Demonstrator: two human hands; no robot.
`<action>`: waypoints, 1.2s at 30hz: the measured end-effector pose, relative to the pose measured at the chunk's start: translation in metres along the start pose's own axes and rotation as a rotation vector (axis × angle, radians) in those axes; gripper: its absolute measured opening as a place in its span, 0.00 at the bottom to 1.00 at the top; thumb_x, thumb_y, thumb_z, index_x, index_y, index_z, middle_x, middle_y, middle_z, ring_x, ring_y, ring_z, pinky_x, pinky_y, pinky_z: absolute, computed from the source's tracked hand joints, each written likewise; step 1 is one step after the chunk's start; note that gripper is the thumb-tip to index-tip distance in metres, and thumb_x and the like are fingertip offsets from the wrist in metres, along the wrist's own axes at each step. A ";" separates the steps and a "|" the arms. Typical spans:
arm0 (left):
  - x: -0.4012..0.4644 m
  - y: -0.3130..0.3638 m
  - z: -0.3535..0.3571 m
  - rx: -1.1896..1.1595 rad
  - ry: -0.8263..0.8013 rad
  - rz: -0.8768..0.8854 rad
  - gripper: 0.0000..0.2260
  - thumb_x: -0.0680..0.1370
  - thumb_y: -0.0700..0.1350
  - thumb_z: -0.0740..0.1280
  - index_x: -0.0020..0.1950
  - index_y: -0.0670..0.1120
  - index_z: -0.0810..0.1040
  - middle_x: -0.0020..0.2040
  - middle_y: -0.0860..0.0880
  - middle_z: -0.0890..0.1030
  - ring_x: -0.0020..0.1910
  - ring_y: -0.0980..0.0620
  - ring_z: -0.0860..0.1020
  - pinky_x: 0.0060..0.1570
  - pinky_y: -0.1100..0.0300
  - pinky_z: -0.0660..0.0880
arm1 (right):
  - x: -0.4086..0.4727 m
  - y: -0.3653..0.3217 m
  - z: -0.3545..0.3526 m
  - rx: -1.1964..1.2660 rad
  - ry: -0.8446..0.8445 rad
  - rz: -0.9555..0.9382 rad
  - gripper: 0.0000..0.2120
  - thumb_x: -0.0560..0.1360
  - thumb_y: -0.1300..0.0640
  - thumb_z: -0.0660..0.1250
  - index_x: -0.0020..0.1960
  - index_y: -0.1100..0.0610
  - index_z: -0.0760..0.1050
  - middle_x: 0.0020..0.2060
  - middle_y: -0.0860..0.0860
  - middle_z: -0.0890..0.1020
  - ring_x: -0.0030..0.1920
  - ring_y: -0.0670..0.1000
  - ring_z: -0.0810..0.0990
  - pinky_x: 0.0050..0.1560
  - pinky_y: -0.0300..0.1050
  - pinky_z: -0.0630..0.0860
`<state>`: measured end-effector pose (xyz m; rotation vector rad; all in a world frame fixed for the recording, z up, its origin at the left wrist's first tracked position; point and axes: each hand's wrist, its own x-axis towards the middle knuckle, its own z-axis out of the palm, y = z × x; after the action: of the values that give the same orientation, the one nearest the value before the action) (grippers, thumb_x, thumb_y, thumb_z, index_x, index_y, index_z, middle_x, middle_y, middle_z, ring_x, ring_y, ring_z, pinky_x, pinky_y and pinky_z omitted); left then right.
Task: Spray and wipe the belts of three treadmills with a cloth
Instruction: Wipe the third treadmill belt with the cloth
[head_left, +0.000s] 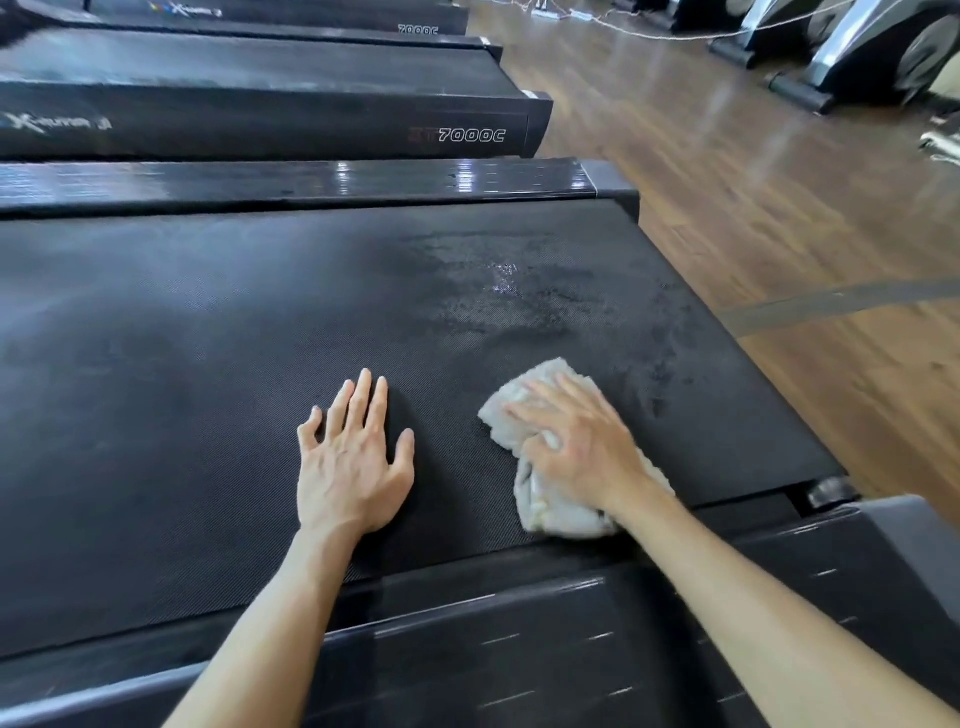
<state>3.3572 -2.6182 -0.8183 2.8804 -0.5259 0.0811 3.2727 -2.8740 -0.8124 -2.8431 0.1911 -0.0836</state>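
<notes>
So right now my right hand is flat on the cloth, fingers spread and pressing it down on the belt of the nearest treadmill, close to the near edge and toward the back end of the deck. My left hand is just resting open on the belt beside it, fingers straight, holding nothing. Progress-wise I'd call it early: there's a wet sprayed patch further out on the belt that doesn't look wiped yet, so this 1 isn't finished. The next treadmill and a 3rd treadmill behind it sit in the row beyond; I can't tell from here if those got any spray. No spray bottle in view. Wooden floor off to the right.
</notes>
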 end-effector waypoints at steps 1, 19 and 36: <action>0.000 0.000 0.000 0.004 0.001 0.002 0.36 0.77 0.63 0.41 0.83 0.51 0.53 0.84 0.54 0.50 0.82 0.54 0.48 0.78 0.48 0.47 | 0.013 0.007 -0.006 -0.029 0.009 0.061 0.32 0.72 0.41 0.46 0.70 0.38 0.76 0.78 0.42 0.67 0.80 0.50 0.58 0.80 0.55 0.51; 0.002 -0.002 0.003 -0.024 0.021 0.002 0.36 0.76 0.64 0.42 0.83 0.51 0.55 0.83 0.54 0.52 0.82 0.54 0.49 0.78 0.48 0.48 | 0.032 0.020 -0.014 -0.064 0.047 0.153 0.25 0.78 0.45 0.51 0.71 0.41 0.75 0.78 0.45 0.69 0.79 0.53 0.60 0.80 0.55 0.53; 0.007 0.092 0.016 -0.136 -0.014 0.133 0.31 0.80 0.62 0.50 0.82 0.54 0.57 0.83 0.56 0.52 0.81 0.57 0.48 0.79 0.50 0.42 | 0.040 0.064 -0.040 -0.061 0.064 0.222 0.24 0.81 0.46 0.49 0.73 0.40 0.72 0.78 0.44 0.67 0.78 0.51 0.58 0.78 0.50 0.52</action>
<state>3.3309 -2.7079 -0.8150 2.7137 -0.6968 0.0435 3.3013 -2.9519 -0.7909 -2.8603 0.5288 -0.1244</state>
